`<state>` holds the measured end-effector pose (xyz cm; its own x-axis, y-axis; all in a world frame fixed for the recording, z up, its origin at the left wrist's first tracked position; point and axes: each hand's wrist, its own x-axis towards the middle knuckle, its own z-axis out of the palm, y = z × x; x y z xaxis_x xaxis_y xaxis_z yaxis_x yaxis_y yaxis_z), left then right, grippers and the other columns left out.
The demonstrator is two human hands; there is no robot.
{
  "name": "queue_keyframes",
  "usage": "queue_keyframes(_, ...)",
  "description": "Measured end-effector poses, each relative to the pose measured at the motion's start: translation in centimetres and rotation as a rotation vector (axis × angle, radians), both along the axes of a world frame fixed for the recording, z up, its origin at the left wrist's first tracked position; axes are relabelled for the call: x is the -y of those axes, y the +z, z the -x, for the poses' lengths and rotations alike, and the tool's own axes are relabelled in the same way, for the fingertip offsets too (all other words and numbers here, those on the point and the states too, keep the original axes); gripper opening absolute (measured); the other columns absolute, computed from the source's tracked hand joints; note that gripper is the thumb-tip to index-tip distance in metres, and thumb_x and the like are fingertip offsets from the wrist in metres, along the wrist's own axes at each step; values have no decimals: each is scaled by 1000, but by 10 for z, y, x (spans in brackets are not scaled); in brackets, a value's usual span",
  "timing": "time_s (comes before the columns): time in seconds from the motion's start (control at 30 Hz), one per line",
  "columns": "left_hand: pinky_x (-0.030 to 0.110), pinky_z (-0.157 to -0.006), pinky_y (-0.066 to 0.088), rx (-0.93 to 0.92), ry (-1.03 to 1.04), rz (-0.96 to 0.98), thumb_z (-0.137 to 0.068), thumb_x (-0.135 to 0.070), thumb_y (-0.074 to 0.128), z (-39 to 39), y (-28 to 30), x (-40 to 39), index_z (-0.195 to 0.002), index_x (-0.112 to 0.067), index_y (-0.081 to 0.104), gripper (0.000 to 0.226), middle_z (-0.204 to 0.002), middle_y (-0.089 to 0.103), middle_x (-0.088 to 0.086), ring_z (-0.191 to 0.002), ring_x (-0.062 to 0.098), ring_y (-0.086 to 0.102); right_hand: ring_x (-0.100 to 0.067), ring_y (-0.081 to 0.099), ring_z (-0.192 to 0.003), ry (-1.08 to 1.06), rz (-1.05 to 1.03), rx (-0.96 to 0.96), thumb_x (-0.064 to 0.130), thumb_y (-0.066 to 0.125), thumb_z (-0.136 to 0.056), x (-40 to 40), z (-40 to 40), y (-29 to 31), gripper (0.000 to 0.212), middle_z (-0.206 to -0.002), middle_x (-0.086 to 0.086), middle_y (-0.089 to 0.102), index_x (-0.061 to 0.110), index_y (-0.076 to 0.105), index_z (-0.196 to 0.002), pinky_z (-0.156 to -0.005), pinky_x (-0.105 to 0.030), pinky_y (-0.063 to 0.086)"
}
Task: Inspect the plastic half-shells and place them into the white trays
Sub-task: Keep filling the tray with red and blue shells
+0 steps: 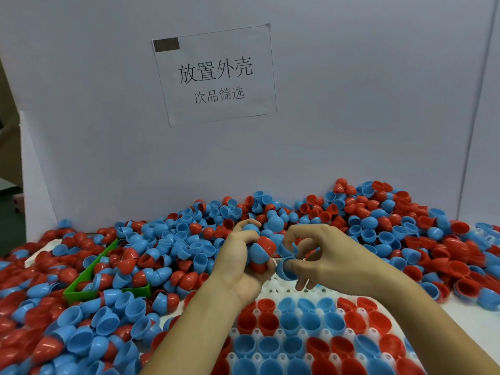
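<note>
My left hand (238, 259) grips a small bunch of nested half-shells, a red one (266, 246) foremost with blue ones beside and behind it. My right hand (322, 255) pinches a blue half-shell (284, 272) between thumb and fingers, just right of that bunch. Both hands hover over the far edge of the white tray (273, 284), whose sockets hold several red and blue half-shells, open side up. A deep pile of loose red and blue half-shells (167, 239) covers the table around the hands.
A green plastic bin (81, 292) lies half buried in the pile at the left. A white partition with a paper sign (216, 74) closes off the back. More shells (378, 212) are heaped at the back right against the partition.
</note>
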<state>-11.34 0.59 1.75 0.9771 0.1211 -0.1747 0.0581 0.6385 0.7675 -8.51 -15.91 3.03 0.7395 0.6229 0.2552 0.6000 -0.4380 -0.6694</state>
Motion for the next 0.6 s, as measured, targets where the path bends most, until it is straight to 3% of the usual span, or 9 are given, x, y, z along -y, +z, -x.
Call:
queue_keyframes(0.17, 23, -38, 44, -13, 3, 6, -90, 0, 46, -1, -2, 0, -89, -22, 63, 28, -91, 61, 12, -71, 21, 55, -10, 73, -67, -45, 14, 30, 24, 67, -93, 3, -4, -1, 12, -79, 10, 74, 36, 64, -95, -71, -45, 62)
queue_keyframes(0.27, 23, -38, 44, -10, 8, 13, -90, 1, 46, -1, -1, -2, -87, -23, 63, 29, -91, 61, 12, -72, 21, 54, -8, 73, -69, -107, 98, 5, 31, 68, -92, 20, -11, 6, 4, -82, 11, 74, 32, 66, -96, -76, -37, 60)
queue_keyframes(0.43, 23, -38, 44, -4, 8, 23, -89, 2, 46, -3, 0, -3, -86, -23, 64, 31, -98, 59, 14, -78, 23, 54, -1, 69, -72, -233, 356, -15, 39, 69, -89, 65, -20, 17, 4, -81, 13, 72, 36, 68, -87, -67, -21, 55)
queue_keyframes(0.6, 23, -38, 44, 11, 2, 24, -89, 1, 45, -3, 0, -4, -86, -24, 64, 31, -99, 58, 14, -79, 23, 53, 2, 67, -80, -316, 553, -59, 40, 70, -88, 103, -25, 10, 6, -84, 16, 71, 37, 67, -83, -68, -13, 53)
